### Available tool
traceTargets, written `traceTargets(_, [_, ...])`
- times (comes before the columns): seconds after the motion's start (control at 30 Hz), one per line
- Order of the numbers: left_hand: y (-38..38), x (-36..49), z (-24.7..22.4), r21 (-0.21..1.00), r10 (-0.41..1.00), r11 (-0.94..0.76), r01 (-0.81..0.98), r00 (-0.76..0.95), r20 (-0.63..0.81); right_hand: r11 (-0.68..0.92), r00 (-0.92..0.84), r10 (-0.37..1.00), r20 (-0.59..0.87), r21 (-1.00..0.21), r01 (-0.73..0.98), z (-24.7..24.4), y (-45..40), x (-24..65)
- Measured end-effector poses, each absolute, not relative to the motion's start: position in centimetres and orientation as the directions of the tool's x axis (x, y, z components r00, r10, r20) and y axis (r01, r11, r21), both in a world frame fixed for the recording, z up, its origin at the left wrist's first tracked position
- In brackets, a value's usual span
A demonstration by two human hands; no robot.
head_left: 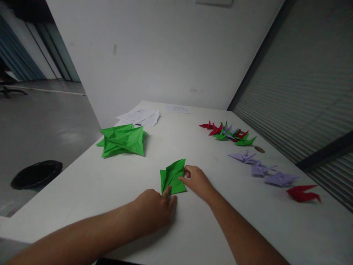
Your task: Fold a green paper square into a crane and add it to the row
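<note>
A partly folded green paper (174, 176) lies on the white table (193, 147), with a raised flap and crease lines. My left hand (158, 208) touches its lower left edge, index finger stretched onto the paper and the other fingers loosely apart. At the paper's right edge, my right hand (196, 180) pinches it between thumb and fingers. Further back on the left sits a stack of creased green sheets (124, 140).
Red, green and purple folded cranes (227, 132) cluster at the back right. Purple cranes (259, 169) and a red crane (303, 193) line the right side, near a brown oval object (259, 149). Printed papers (138, 117) lie at the back. A black bin (37, 175) stands left.
</note>
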State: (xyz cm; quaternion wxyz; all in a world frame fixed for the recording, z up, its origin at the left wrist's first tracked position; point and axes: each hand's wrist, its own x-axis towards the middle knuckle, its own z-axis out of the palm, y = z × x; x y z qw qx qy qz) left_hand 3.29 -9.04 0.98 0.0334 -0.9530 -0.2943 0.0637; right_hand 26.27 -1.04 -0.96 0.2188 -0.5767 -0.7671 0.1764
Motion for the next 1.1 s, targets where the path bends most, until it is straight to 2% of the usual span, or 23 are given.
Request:
traceTargets(0.2, [-9.7, 3.1, 1.9, -0.134, 0.541, -0.838, 0.53, 0.838, -0.068, 0.261, -0.231, 0.965, 0.124, -0.526, 0.809, -1.1, -0.9, 26.3])
traceTargets(0.27, [-9.5, 3.3, 2.9, -0.073, 0.518, -0.854, 0.514, 0.854, -0.053, 0.262, -0.225, 0.965, 0.133, -0.52, 0.813, -1.3, -0.9, 26.3])
traceTargets(0.4, [-8.6, 4.0, 4.3, -0.017, 0.462, -0.885, 0.464, 0.884, 0.076, 0.262, -0.216, 0.965, 0.149, -0.518, 0.814, -1.5, -0.9, 26.1])
traceTargets(0.57, [-7.5, 4.4, 1.7, -0.027, 0.541, -0.836, 0.548, 0.832, 0.123, 0.252, -0.221, 0.967, 0.124, -0.546, 0.799, -1.3, -1.2, 26.0])
traceTargets(0.7, [-6.9, 4.1, -0.6, -0.024, 0.568, -0.818, 0.574, 0.815, 0.116, 0.229, -0.219, 0.971, 0.093, -0.612, 0.757, -1.3, -1.1, 26.2])
traceTargets(0.9, [-6.6, 3.6, 0.0, 0.023, 0.531, -0.847, 0.532, 0.842, 0.093, 0.144, -0.181, 0.983, 0.041, -0.781, 0.608, -1.7, -0.7, 27.0])
traceTargets(1.1, [-6.7, 3.2, 0.3, 0.11, 0.504, -0.862, 0.495, 0.86, 0.084, 0.147, -0.171, 0.983, 0.061, -0.823, 0.549, -1.9, -0.1, 27.7])
